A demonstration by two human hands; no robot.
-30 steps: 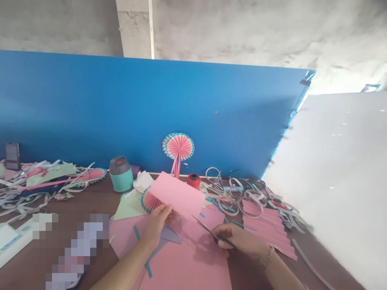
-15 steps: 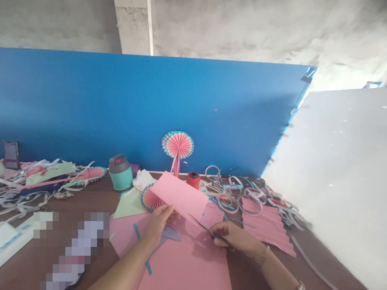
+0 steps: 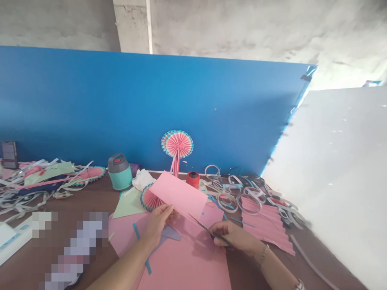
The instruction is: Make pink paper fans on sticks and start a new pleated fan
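A pink sheet of paper (image 3: 179,195) is pinched at its lower left edge by my left hand (image 3: 160,225), held above the table. My right hand (image 3: 228,237) grips a pair of scissors (image 3: 208,230) by the handles, blades pointing up and left toward the lower edge of that sheet. Larger pink sheets (image 3: 190,268) lie beneath both hands, with a thin blue strip (image 3: 147,266) and a grey-purple piece (image 3: 171,233) on them. Behind the held paper, a pleated pink paper fan (image 3: 150,200) with a blue rim is partly hidden.
Against the blue partition (image 3: 121,100) stands a round pleated fan (image 3: 177,145). A teal-and-grey container (image 3: 120,177) and a red container (image 3: 192,179) are at the back. White strips and rings (image 3: 228,202) and a pleated pink sheet (image 3: 266,227) lie right; paper scraps (image 3: 45,177) pile left.
The view has shifted very slightly. Both hands, the pink sheet and the scissors hold nearly the same positions as before.
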